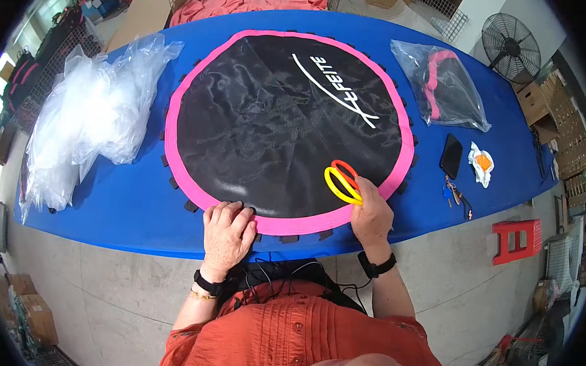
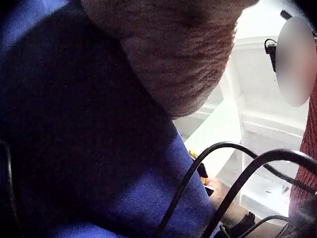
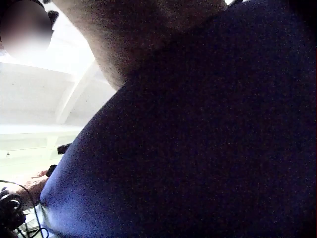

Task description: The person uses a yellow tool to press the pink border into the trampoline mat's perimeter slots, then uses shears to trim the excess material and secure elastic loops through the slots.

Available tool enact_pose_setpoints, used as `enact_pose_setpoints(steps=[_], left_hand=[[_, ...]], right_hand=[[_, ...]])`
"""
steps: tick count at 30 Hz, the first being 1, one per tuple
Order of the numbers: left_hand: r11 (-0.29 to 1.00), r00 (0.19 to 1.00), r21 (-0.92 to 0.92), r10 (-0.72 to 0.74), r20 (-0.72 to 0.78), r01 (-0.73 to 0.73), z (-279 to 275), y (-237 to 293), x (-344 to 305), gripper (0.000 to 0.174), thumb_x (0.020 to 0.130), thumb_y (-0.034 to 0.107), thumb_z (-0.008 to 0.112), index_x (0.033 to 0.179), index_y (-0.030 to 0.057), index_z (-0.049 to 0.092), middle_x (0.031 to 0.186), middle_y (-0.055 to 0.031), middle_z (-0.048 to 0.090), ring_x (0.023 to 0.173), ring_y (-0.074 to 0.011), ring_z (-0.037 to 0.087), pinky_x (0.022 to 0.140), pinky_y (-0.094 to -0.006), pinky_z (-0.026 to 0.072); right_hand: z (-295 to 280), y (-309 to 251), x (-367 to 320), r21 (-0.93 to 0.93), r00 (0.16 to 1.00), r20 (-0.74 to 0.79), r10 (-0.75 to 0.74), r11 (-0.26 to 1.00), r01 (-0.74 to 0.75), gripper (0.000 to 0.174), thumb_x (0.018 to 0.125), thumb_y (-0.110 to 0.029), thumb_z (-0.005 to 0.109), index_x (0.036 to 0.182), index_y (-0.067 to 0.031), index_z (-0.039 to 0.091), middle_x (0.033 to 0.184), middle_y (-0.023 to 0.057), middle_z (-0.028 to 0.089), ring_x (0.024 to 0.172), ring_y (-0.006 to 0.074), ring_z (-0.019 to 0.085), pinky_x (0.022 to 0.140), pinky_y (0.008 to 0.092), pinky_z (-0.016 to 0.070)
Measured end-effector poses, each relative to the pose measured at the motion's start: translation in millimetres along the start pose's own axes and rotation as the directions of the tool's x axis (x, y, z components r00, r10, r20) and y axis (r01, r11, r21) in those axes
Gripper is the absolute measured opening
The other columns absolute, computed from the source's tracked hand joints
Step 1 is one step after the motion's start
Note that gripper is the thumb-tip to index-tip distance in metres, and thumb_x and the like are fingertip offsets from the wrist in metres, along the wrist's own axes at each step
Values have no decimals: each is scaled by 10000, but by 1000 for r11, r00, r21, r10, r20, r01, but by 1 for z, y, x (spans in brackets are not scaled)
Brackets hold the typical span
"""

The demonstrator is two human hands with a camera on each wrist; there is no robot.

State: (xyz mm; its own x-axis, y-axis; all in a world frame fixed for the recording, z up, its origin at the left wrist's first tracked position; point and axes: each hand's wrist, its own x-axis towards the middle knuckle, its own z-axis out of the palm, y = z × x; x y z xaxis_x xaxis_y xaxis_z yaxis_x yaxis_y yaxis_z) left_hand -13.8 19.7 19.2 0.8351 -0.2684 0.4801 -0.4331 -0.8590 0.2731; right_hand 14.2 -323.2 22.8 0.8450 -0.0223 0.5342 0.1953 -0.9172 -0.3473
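Observation:
A round black mat (image 1: 263,127) with a pink border (image 1: 177,156) and small black tabs round its edge lies flat on the blue table. The left hand (image 1: 228,236) rests on the border at the near edge, fingers together and slightly bent. At the near right edge the right hand (image 1: 371,214) grips scissors by the blade end, their red and yellow handles (image 1: 333,184) pointing over the mat; the blades are hidden. In the left wrist view the left hand (image 2: 173,54) is dark and close. The right wrist view shows part of the right hand (image 3: 143,29) above dark blue cloth.
Clear plastic bags (image 1: 96,107) lie at the left of the blue table (image 1: 122,229). To the right are a bagged pink and black item (image 1: 450,88), a phone (image 1: 451,156), keys (image 1: 455,193) and an orange item on white wrap (image 1: 484,161). A red stool (image 1: 516,241) stands on the floor.

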Motion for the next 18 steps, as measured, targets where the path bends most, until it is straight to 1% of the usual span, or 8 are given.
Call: enact_pose_setpoints(steps=[18], left_hand=[[1000,1000,8,4,3,-4,-1,1,1,303,940,270,778,1209,131,763,1262,-105,707,1226,-337,641,1107,-532,442]], right_hand=[[0,0,0,-23,1000,9,0,1000,0,449,896,29,666,1336,-55,694,1280,137,770,1093,360,776,904,417,643]])
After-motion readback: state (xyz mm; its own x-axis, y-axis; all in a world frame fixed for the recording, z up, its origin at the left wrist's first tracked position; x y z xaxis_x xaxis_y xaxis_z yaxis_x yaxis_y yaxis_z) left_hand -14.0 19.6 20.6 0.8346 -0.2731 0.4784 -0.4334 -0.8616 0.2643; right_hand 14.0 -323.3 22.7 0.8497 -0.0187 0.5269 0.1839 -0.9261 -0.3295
